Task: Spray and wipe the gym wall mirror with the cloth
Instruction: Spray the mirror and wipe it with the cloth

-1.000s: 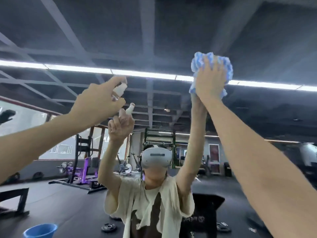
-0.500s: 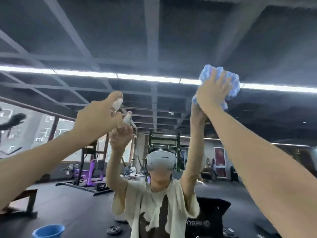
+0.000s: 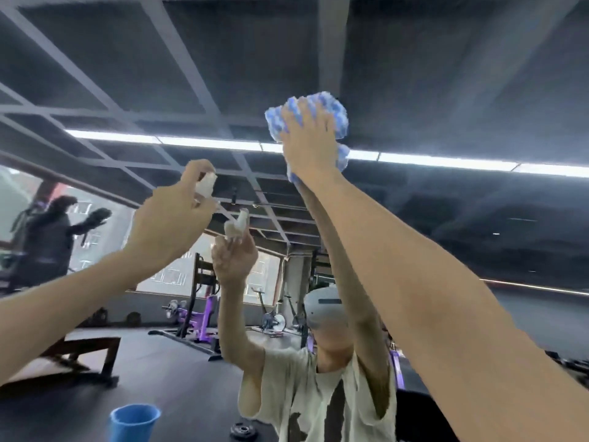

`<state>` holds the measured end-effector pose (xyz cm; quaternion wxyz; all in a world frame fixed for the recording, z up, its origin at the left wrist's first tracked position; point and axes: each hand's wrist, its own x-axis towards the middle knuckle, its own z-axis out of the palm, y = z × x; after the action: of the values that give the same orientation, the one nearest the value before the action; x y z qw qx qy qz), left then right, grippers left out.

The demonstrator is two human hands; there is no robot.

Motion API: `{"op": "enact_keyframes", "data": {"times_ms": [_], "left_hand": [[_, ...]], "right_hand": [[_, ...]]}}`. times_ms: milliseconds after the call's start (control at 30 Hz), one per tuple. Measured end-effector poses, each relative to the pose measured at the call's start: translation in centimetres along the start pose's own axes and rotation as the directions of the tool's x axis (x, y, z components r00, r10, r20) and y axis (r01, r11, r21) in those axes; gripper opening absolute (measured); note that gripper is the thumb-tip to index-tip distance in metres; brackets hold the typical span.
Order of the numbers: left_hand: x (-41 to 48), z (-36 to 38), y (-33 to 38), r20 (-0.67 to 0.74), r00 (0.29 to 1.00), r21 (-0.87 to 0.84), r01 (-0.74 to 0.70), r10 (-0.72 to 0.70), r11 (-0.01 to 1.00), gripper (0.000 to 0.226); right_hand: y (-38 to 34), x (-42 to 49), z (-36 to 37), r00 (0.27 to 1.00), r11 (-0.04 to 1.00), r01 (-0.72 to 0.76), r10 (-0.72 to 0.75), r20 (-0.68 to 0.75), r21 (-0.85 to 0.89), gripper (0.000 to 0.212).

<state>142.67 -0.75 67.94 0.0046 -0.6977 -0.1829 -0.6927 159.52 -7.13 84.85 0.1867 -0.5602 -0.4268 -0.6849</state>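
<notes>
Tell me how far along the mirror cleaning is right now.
Done: unclear; the mirror shows no droplets or streaks to mark a cleaned patch. In hand: the right hand presses the cloth against the glass high up, while the left hand grips the spray bottle, raised to its left. Left: probably most of the wiping lower down.
</notes>
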Motion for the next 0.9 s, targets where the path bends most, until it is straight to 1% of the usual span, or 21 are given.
{"op": "enact_keyframes", "data": {"times_ms": [67, 100, 167, 233, 267, 300, 333, 367, 400, 433, 467, 500, 533, 567, 633, 667, 700, 733, 767, 833, 900], "left_hand": [[0.2, -0.4, -0.3, -0.022, 1.0, -0.046, -0.016, 0.015, 0.999, 0.034], [0.1, -0.6, -0.3, -0.03, 1.0, -0.07, -0.002, -0.001, 0.998, 0.034], [-0.8, -0.6, 0.1, -0.017, 0.999, -0.092, 0.046, -0.048, 0.995, 0.035], [-2.2, -0.7, 0.8, 0.024, 0.999, -0.066, 0.041, -0.039, 0.997, 0.036], [-2.9, -0.8, 1.2, 0.041, 0.999, -0.052, 0.015, -0.013, 0.999, 0.035], [-4.0, -1.1, 1.5, 0.068, 0.998, -0.045, -0.006, 0.009, 0.999, 0.035], [-4.7, -1.1, 1.6, 0.078, 0.996, -0.043, -0.031, 0.034, 0.999, 0.035], [-5.5, -1.2, 1.8, 0.092, 0.995, -0.045, -0.041, 0.045, 0.998, 0.035], [-6.3, -1.3, 1.9, 0.108, 0.993, -0.053, -0.038, 0.043, 0.998, 0.036], [-7.0, -1.2, 1.9, 0.121, 0.992, -0.072, -0.02, 0.028, 0.997, 0.036], [-7.6, -1.2, 2.0, 0.127, 0.992, -0.121, 0.021, -0.006, 0.992, 0.036], [-8.3, -1.2, 2.2, 0.139, 0.989, -0.187, 0.075, -0.049, 0.979, 0.036], [-9.1, -1.3, 2.4, 0.149, 0.985, -0.241, 0.124, -0.09, 0.963, 0.036], [-9.9, -1.3, 2.5, 0.161, 0.979, -0.269, 0.163, -0.122, 0.949, 0.037], [-11.8, -1.5, 2.2, 0.203, 0.966, -0.225, 0.205, -0.16, 0.953, 0.038], [-12.7, -1.5, 2.1, 0.219, 0.963, -0.17, 0.195, -0.156, 0.966, 0.038], [-13.6, -1.6, 2.0, 0.238, 0.962, -0.12, 0.165, -0.133, 0.979, 0.04], [-14.3, -1.7, 1.8, 0.256, 0.961, -0.089, 0.132, -0.105, 0.987, 0.041], [-14.9, -1.9, 1.6, 0.28, 0.957, -0.082, 0.108, -0.081, 0.991, 0.044], [-16.1, -2.2, 1.1, 0.353, 0.934, -0.079, 0.078, -0.045, 0.994, 0.051], [-17.8, -2.2, 0.6, 0.43, 0.903, -0.037, 0.03, -0.011, 0.999, 0.053]], "right_hand": [[-4.3, -3.1, 0.6, 0.973, 0.966, 0.229, -0.231, 0.005, 0.12, 0.052], [-7.1, -5.9, 0.5, 0.928, 0.917, 0.368, -0.373, 0.004, 0.154, 0.045], [-10.3, -11.7, 0.1, 0.787, 0.792, 0.581, -0.606, 0.119, 0.186, 0.037], [-9.9, -14.1, -1.0, 0.696, 0.727, 0.671, -0.686, 0.214, 0.148, 0.045], [-8.1, -13.9, -1.2, 0.705, 0.742, 0.665, -0.662, 0.255, 0.086, 0.05], [-6.1, -13.8, -1.7, 0.765, 0.799, 0.598, -0.592, 0.253, 0.062, 0.053], [-3.6, -13.3, -1.3, 0.867, 0.882, 0.467, -0.471, 0.163, 0.062, 0.053], [-1.2, -13.4, -1.5, 0.958, 0.959, 0.274, -0.279, 0.064, 0.071, 0.053], [-0.3, -14.5, -1.3, 0.994, 0.99, 0.108, -0.108, -0.001, 0.089, 0.053], [-1.2, -16.6, -1.4, 1.0, 0.996, 0.021, -0.019, -0.013, 0.084, 0.055], [-3.3, -19.8, -1.1, 0.999, 0.995, 0.047, -0.047, 0.0, 0.084, 0.058], [-5.9, -24.1, -1.0, 0.986, 0.981, 0.164, -0.167, 0.025, 0.105, 0.062], [-8.4, -28.6, -0.7, 0.948, 0.938, 0.308, -0.317, 0.032, 0.162, 0.063], [-10.3, -33.1, -0.8, 0.881, 0.872, 0.436, -0.464, 0.094, 0.223, 0.061], [-11.3, -38.7, -1.4, 0.695, 0.712, 0.632, -0.696, 0.181, 0.306, 0.056], [-10.6, -39.0, -1.5, 0.631, 0.65, 0.697, -0.757, 0.172, 0.303, 0.053], [-9.5, -37.9, -1.5, 0.621, 0.635, 0.724, -0.77, 0.146, 0.27, 0.05], [-8.4, -35.8, -1.4, 0.672, 0.679, 0.699, -0.731, 0.116, 0.225, 0.049], [-7.2, -33.5, -1.5, 0.766, 0.765, 0.624, -0.639, 0.068, 0.158, 0.052], [-5.2, -29.2, -1.8, 0.94, 0.94, 0.34, -0.341, 0.018, 0.04, 0.061], [-4.9, -28.1, -1.7, 0.996, 0.996, 0.085, -0.084, -0.038, 0.026, 0.069]]}}
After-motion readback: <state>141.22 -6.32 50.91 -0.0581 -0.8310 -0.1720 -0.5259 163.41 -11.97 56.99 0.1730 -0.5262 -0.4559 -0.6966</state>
